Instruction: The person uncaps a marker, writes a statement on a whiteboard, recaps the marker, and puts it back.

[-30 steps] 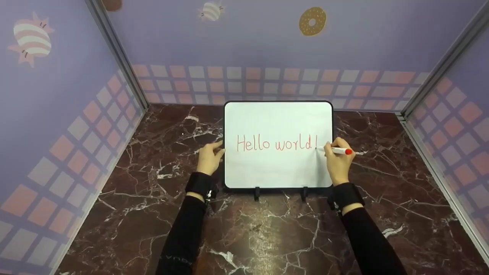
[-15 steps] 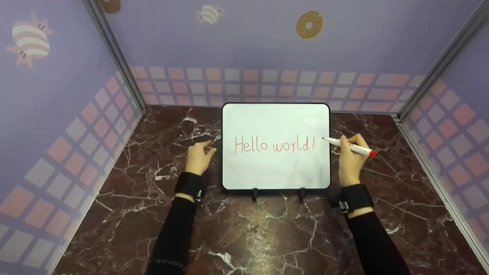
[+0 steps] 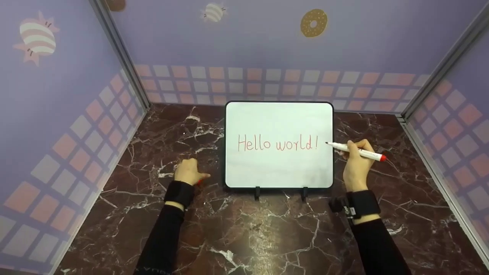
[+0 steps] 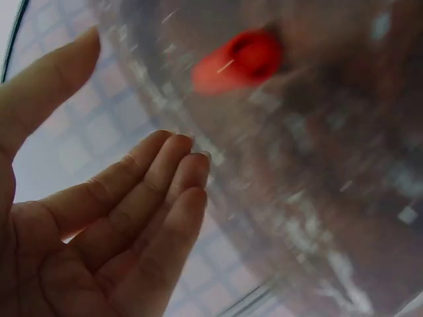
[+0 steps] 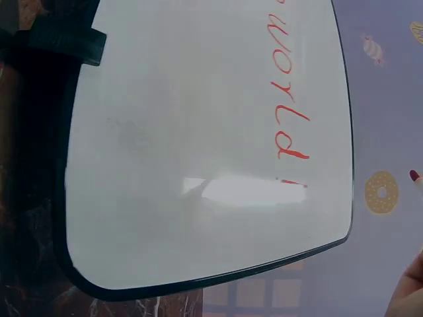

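A whiteboard (image 3: pixel 279 172) with a black frame stands in the middle, with "Hello world!" written on it in red. My right hand (image 3: pixel 357 170) pinches a white marker (image 3: pixel 366 153) with a red end, its uncapped tip pointing left at the board's right edge. In the right wrist view only the marker tip (image 5: pixel 414 176) and part of the hand show. Left of the board, my left hand (image 3: pixel 187 172) is low over the table, thumb spread from the fingers. Below it lies a red marker cap (image 4: pixel 238 63), mostly hidden by the hand in the head view.
Two black stand feet (image 3: pixel 257 193) hold up the board's lower edge. The brown marbled table (image 3: pixel 263 236) is enclosed by lilac walls (image 3: pixel 263 38) at the back and sides, with metal posts in the corners.
My right hand has drawn the marker off the board to the right, leaving the exclamation mark complete with its dot. My left hand has left the board's edge, moving left and nearer toward the cap.
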A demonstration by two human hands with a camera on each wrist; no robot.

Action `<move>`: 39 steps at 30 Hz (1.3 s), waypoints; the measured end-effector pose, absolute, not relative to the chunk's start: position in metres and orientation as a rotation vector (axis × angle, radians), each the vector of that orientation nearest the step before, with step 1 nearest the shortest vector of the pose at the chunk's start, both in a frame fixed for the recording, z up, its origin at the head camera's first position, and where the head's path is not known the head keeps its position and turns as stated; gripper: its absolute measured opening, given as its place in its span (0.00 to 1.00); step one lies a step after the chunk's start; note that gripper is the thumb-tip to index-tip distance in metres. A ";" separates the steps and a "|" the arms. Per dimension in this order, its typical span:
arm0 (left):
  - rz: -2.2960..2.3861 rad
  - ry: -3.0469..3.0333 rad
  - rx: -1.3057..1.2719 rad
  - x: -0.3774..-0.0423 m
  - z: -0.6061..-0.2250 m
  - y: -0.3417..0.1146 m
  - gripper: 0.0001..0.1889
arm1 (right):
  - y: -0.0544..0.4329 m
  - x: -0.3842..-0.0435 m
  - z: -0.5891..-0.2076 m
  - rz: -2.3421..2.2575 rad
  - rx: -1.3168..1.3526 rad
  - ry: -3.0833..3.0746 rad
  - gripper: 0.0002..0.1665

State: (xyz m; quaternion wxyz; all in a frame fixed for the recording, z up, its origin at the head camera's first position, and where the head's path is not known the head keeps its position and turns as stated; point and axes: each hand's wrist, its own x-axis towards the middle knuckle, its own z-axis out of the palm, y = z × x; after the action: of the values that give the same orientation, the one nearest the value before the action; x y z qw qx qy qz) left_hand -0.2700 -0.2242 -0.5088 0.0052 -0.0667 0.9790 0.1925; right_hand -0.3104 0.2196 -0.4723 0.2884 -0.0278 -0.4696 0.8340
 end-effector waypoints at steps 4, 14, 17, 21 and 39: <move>0.583 3.059 -0.179 -0.277 -0.524 -0.218 0.19 | 0.226 -0.309 -0.484 2.194 -0.117 -1.318 0.22; 0.674 3.304 -0.166 -0.275 -0.520 -0.222 0.11 | 0.232 -0.296 -0.485 2.296 -0.097 -1.125 0.22; 0.782 3.421 -0.071 -0.271 -0.498 -0.213 0.10 | 0.231 -0.293 -0.479 2.354 -0.070 -1.039 0.21; 0.933 3.511 0.235 -0.262 -0.463 -0.183 0.11 | 0.219 -0.286 -0.466 2.438 -0.010 -0.982 0.21; 1.031 3.373 1.237 -0.218 -0.421 -0.083 0.07 | 0.117 -0.229 -0.439 2.333 0.500 -1.568 0.17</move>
State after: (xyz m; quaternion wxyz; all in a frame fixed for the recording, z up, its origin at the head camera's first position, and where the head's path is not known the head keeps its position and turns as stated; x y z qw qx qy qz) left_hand -0.2183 -0.0830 -0.4212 -0.2938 0.3162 0.8627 0.2636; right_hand -0.2290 0.1175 -0.4393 0.1426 0.1732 -0.5435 0.8089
